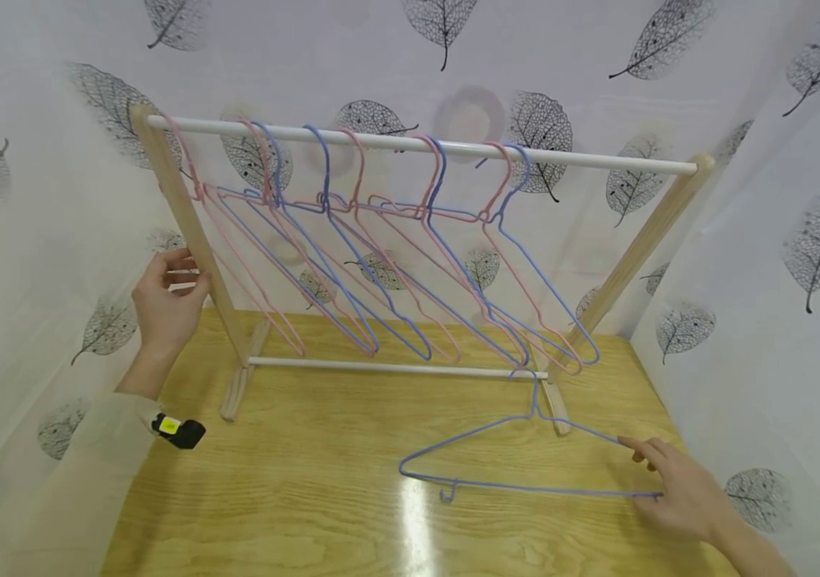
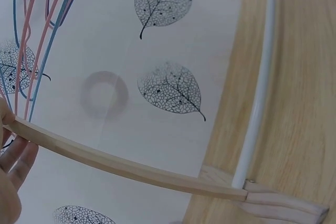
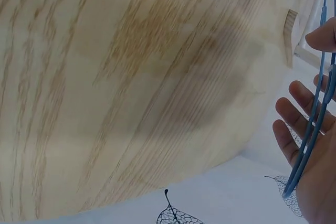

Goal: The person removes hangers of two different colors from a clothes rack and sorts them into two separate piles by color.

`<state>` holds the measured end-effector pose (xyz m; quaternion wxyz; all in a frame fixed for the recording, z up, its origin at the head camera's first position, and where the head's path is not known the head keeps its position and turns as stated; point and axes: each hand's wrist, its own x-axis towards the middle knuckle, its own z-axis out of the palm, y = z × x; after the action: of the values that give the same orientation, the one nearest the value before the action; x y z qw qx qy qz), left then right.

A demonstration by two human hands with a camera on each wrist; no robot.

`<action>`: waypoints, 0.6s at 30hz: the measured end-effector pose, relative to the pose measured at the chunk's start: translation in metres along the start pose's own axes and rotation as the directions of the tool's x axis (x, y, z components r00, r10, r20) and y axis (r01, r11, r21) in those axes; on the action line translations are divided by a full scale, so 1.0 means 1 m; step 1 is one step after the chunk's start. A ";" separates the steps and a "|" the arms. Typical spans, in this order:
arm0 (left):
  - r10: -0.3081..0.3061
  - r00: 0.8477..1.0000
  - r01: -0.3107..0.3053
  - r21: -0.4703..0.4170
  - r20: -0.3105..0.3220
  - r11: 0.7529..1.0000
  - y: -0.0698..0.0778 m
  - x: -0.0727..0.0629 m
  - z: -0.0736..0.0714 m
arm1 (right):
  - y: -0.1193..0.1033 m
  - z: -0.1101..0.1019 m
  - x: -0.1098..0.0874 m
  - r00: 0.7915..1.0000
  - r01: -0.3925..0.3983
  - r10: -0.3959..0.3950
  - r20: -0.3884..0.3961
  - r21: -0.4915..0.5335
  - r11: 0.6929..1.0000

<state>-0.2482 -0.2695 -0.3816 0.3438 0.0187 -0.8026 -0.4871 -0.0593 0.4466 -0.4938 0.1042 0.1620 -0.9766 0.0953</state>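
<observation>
A blue clothes hanger (image 1: 525, 487) is held by its right end in my right hand (image 1: 687, 485), in front of the rack. Its hook points up near the lower bar, and a small hook hangs below its bottom wire. In the right wrist view the hanger's wires (image 3: 313, 129) run across the palm, with the thumb over them. My left hand (image 1: 167, 296) grips the left wooden post (image 1: 189, 232) of the clothes rack between thumb and fingers. The left wrist view shows the fingers (image 2: 23, 163) against this post. Pink and blue hangers (image 1: 328, 168) hang from the white top rail (image 1: 597, 160).
A white lower bar (image 1: 395, 369) joins the rack's feet on the wooden table (image 1: 294, 497). The right post (image 1: 633, 256) leans outward at the top. Leaf-patterned sheets (image 1: 763, 264) enclose the back and sides. A black wrist camera (image 1: 182, 433) sits on the left sleeve.
</observation>
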 end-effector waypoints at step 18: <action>0.002 1.000 -0.002 -0.006 -0.005 1.000 0.002 -0.001 0.000 | 0.021 0.004 -0.003 0.981 -0.097 0.107 0.162 -0.068 0.993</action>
<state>-0.2468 -0.2684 -0.3801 0.3462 0.0183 -0.8004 -0.4890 -0.0648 0.4660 -0.5017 0.0225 0.1160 -0.9913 0.0578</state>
